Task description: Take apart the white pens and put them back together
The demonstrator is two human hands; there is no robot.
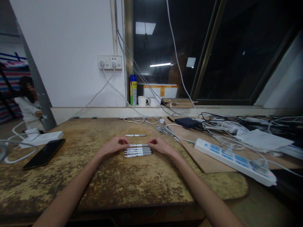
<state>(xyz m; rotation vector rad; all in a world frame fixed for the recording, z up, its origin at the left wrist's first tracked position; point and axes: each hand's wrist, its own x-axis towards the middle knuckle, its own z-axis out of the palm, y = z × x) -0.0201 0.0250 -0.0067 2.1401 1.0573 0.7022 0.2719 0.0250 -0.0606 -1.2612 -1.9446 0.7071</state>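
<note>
Several white-and-grey pens (pixel 138 153) lie side by side in a row on the worn wooden table (pixel 106 186). At the far side of that row is one pen (pixel 139 145) that I pinch at both ends. My left hand (pixel 115 145) has its fingers closed on the left end. On the right end, the thumb and fingers of my right hand (pixel 159 145) are closed too. Whether this pen touches the table or its neighbours I cannot tell. A single pen (pixel 135 135) lies apart, farther back and parallel to the others.
On the left lie a black phone (pixel 44 153) and a white box (pixel 50 137) with cables. To the right, a white power strip (pixel 234 160) rests across a brown board (pixel 196 157) among tangled cables. A spray can (pixel 133 90) and mug (pixel 142 101) stand on the sill. A person (pixel 28 101) is at far left.
</note>
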